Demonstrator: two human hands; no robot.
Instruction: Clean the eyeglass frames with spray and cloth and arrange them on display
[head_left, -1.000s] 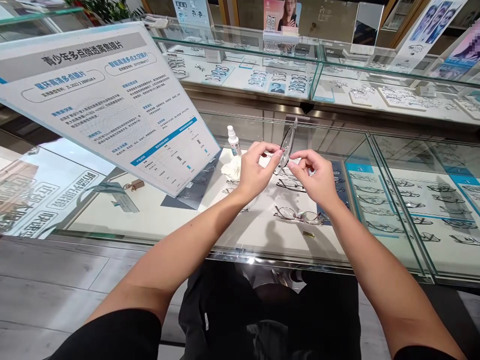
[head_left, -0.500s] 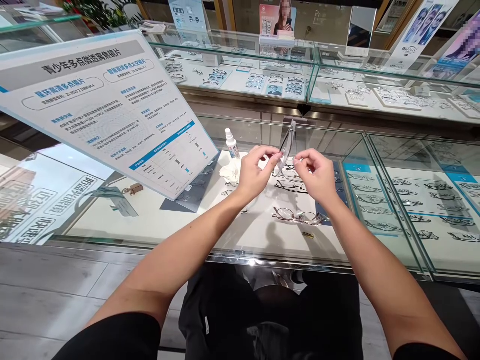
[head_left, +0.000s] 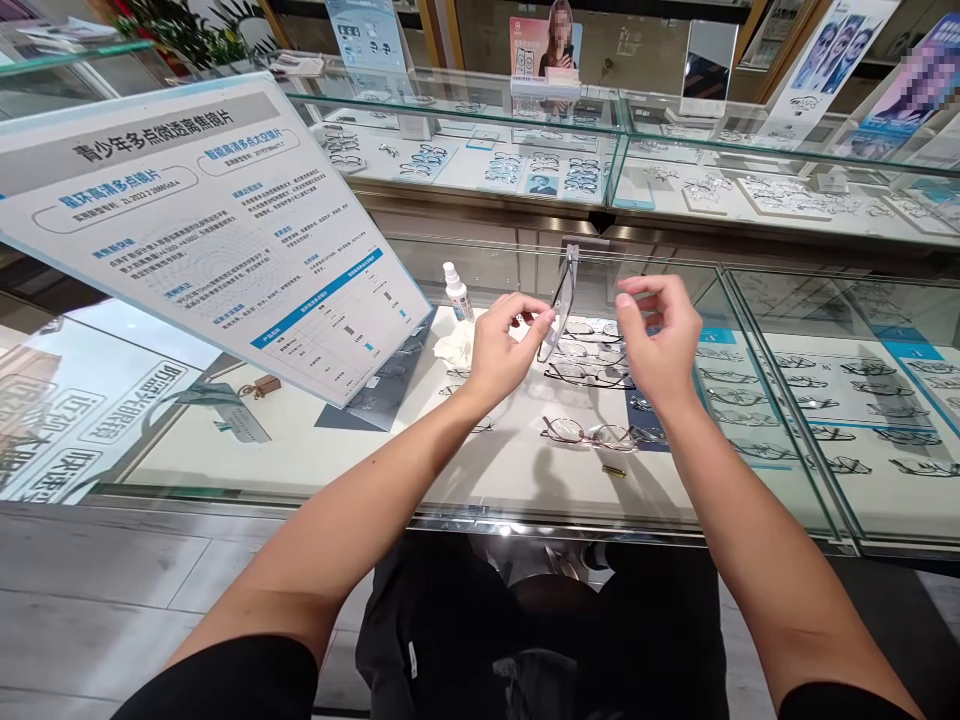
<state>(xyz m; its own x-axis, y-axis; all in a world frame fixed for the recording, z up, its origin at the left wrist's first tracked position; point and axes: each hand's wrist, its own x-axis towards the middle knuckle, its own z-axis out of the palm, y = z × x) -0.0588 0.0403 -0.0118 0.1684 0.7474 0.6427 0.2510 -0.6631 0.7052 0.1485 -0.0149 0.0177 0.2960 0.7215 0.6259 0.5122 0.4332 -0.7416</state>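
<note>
Pinched between the thumb and fingertips of my left hand (head_left: pixel 506 345) is a pair of eyeglasses (head_left: pixel 568 285), upright and turned nearly edge-on above the glass counter. My right hand (head_left: pixel 661 335) hovers to the right of them, apart from the frame, its fingers loosely curved and the thumb separate, with nothing visible in it. Thin-rimmed spectacles (head_left: pixel 592 434) lie nearer me on the counter, and dark-rimmed glasses (head_left: pixel 589 375) are below my hands. Left of my left hand are a white crumpled cloth (head_left: pixel 454 348) and a small white bottle (head_left: pixel 456 290).
A large printed sign (head_left: pixel 225 230) leans over the counter's left side. A small yellowish piece (head_left: pixel 613 471) lies near the front edge. Beside the sign is a tag (head_left: pixel 244 412). Display cases (head_left: pixel 862 400) with rows of glasses extend right and behind.
My right hand has moved away from the eyeglasses to the right, and its fingers have parted. The left hand keeps hold of the glasses, which have shifted slightly left in view.
</note>
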